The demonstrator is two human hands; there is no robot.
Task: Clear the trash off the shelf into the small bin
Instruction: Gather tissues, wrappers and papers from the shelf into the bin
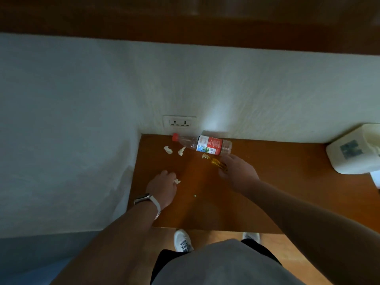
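From my remote seat I see the left hand point(162, 188) at about 9 o'clock on the wooden shelf point(267, 188). Its fingers are curled in and pinch a crumpled white paper scrap point(176, 181) at the knuckle side. A watch point(143, 198) on a pale strap sits on that wrist.

The right hand point(239, 172) lies at 2 o'clock from the shelf's middle, palm down. Its fingers are bent around a yellow wrapper point(216, 162), glossy and crinkled, whose free end sticks out toward 10 o'clock. The foremost fingertip is just beside the base of the bottle point(205, 144); I cannot tell whether it touches.

That bottle is clear ribbed plastic with a red-and-white label. It lies on its side at 12 o'clock against the wall, with its red cap point(175, 137) pointing to 9 o'clock. 2 more torn white paper bits point(168, 149) point(181, 151), ragged and folded, lie at 11 o'clock just below the bottle's neck, apart from both hands.

The shelf top is smooth brown veneer. A white socket plate point(180, 122) sits on the rough plastered wall above the cap, and a boxy white plastic container point(353, 155) stands at the 3 o'clock edge.
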